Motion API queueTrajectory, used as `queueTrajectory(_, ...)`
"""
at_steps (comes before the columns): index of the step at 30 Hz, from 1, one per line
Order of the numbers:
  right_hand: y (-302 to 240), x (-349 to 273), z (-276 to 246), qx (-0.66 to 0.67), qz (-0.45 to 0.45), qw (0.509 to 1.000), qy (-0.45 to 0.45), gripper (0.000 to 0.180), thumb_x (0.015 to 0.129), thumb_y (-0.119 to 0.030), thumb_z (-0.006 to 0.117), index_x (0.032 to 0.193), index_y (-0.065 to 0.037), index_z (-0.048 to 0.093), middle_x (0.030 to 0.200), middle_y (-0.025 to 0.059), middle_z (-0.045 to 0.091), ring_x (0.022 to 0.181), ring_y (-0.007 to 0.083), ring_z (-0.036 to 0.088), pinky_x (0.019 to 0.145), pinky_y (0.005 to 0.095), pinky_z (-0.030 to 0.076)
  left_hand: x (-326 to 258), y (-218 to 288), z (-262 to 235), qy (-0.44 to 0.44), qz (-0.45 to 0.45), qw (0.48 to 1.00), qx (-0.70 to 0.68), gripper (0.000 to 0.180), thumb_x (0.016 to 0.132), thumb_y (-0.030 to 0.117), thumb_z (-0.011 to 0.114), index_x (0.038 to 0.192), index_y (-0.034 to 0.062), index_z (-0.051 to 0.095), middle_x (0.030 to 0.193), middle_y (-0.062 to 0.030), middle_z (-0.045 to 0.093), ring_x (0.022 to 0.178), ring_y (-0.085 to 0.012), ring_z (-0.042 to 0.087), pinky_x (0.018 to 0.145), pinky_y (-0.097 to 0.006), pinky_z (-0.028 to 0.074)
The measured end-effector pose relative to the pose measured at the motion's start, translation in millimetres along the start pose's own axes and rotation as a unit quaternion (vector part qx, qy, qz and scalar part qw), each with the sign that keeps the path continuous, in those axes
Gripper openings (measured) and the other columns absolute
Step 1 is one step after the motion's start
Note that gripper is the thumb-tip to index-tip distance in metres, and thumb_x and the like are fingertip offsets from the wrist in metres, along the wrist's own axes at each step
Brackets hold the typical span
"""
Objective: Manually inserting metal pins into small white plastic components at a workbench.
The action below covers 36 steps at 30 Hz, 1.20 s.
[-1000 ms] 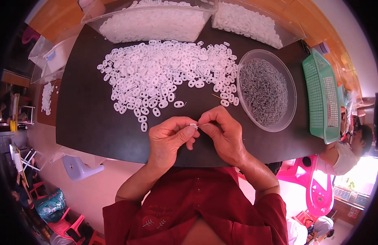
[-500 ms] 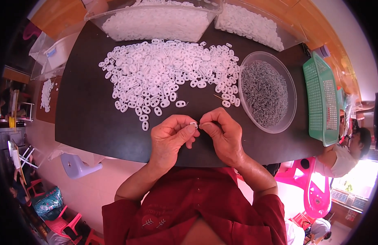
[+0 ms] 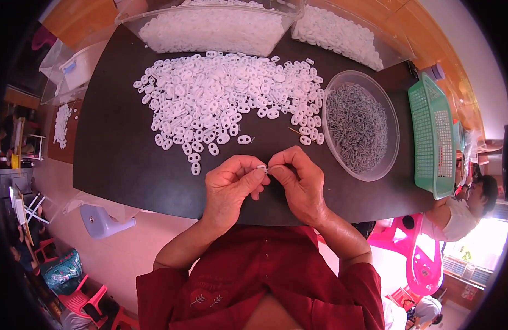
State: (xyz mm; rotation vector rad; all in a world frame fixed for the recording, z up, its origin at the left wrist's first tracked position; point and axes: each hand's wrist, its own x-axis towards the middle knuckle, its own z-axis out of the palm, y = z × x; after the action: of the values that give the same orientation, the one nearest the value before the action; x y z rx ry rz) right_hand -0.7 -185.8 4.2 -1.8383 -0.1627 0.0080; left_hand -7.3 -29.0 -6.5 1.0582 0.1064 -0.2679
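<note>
My left hand and right hand meet at the near edge of the black table, fingertips of both pinching one small white plastic piece between them. I judge most work remains: a big heap of white pieces and a full bowl of grey metal bits wait.

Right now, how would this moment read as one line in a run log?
left hand: pinching white piece | right hand: pinching same piece | pile: on table | bowl: grey bits
</note>
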Motion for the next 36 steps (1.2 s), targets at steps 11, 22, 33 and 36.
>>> queueTrajectory(11, 1.6, -0.7, 6.2, -0.084, -0.075, 0.994, 0.012, 0.003, 0.087, 0.002, 0.058, 0.089, 0.0, 0.058, 0.082, 0.0048, 0.054, 0.071, 0.0107, 0.053, 0.063, 0.0237, 0.044, -5.4, -5.9, 8.1, 0.045, 0.038, 0.998, 0.035, 0.011, 0.09, 0.005, 0.06, 0.096, -0.0046, 0.06, 0.08, -0.0094, 0.064, 0.063, -0.01, 0.057, 0.054, -0.022, 0.046)
queueTrajectory(22, 9.1, 0.5, 15.0, -0.078, -0.084, 0.993, 0.037, 0.008, 0.081, 0.002, 0.06, 0.085, -0.003, 0.055, 0.076, 0.0085, 0.055, 0.068, 0.0251, 0.051, 0.06, 0.0361, 0.042, -7.2, -19.6, 7.4, 0.044, 0.057, 0.997, -0.003, 0.016, 0.091, 0.011, 0.062, 0.099, -0.0027, 0.061, 0.081, -0.0066, 0.064, 0.065, -0.0083, 0.057, 0.055, -0.02, 0.046)
queueTrajectory(33, -4.6, 6.1, -9.9, -0.128, -0.136, 0.98, 0.063, 0.013, 0.078, 0.001, 0.065, 0.09, -0.002, 0.063, 0.079, 0.0088, 0.061, 0.073, 0.0248, 0.055, 0.064, 0.0347, 0.044, -7.5, -7.6, 1.5, 0.041, 0.028, 0.999, -0.019, 0.013, 0.09, 0.008, 0.062, 0.096, -0.0039, 0.061, 0.08, -0.0104, 0.066, 0.063, -0.0107, 0.059, 0.054, -0.022, 0.047)
queueTrajectory(36, -0.9, 9.6, -34.5, -0.236, -0.169, 0.951, 0.107, 0.02, 0.074, 0.001, 0.067, 0.093, -0.002, 0.064, 0.082, 0.0088, 0.06, 0.075, 0.0254, 0.055, 0.065, 0.0349, 0.045, -7.2, -3.2, -0.1, 0.049, 0.031, 0.998, -0.019, 0.012, 0.089, 0.007, 0.062, 0.093, -0.0046, 0.061, 0.078, -0.0122, 0.066, 0.061, -0.0124, 0.058, 0.052, -0.023, 0.047)
